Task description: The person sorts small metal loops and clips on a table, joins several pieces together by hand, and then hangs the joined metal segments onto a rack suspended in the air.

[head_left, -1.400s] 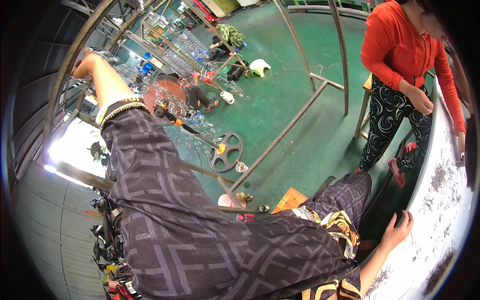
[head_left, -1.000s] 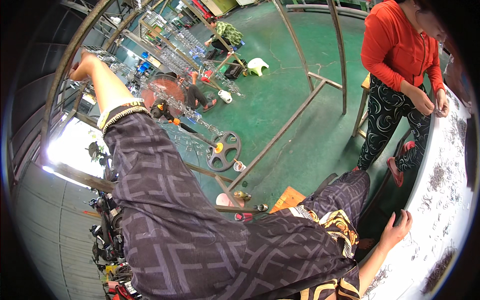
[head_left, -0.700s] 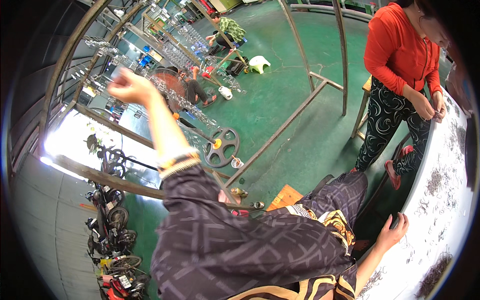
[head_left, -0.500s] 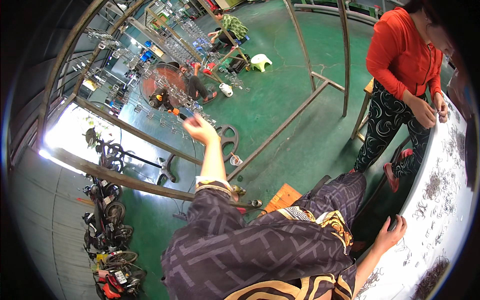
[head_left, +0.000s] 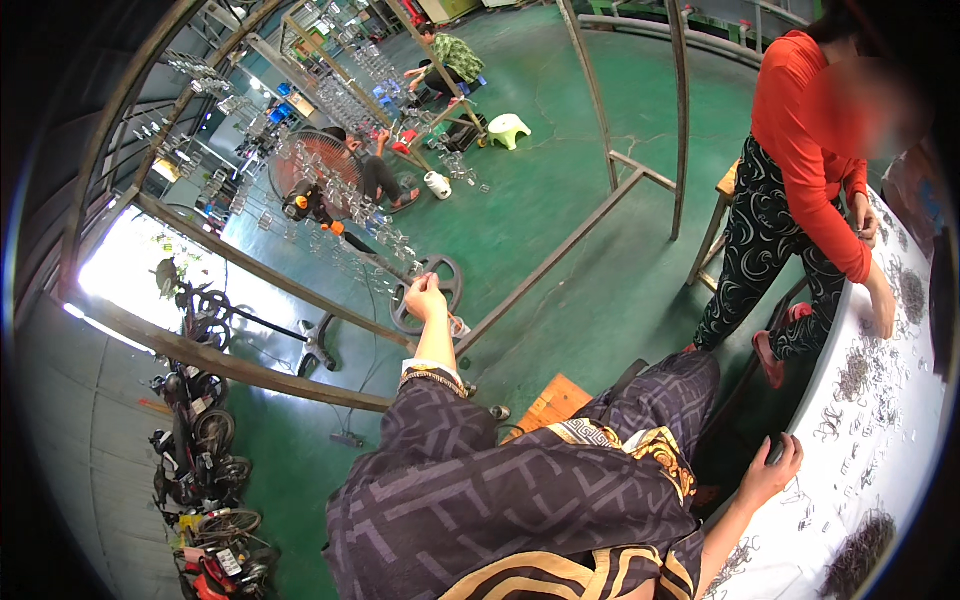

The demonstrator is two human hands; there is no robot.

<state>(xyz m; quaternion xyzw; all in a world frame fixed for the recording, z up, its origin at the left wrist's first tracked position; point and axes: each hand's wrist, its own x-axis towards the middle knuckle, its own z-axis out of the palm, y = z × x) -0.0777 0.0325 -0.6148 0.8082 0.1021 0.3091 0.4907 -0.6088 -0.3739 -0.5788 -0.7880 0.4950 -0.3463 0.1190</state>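
Note:
My left hand (head_left: 427, 297) is stretched out ahead, fingers pinched together at the lower end of some hanging strings of wire pieces (head_left: 370, 262). Whatever lies between its fingertips is too small to make out. At the edge of the white table (head_left: 800, 560), my right hand (head_left: 768, 474) curls around a small dark object (head_left: 776, 449), mostly hidden by the fingers. Small dark bent wire hooks (head_left: 852, 375) lie scattered and heaped over the tabletop.
A metal frame (head_left: 560, 255) stands around my left arm, with a fan (head_left: 312, 170) beyond it. A person in red (head_left: 800, 110) works across the table, one hand reaching onto it. A wooden stool (head_left: 550, 405) is beside me; motorbikes (head_left: 205, 430) line the left wall.
My left hand has lowered and moved slightly right, fingers now pinched. My right hand stays by the table edge. The person in red has leaned over and put a hand down among the hooks.

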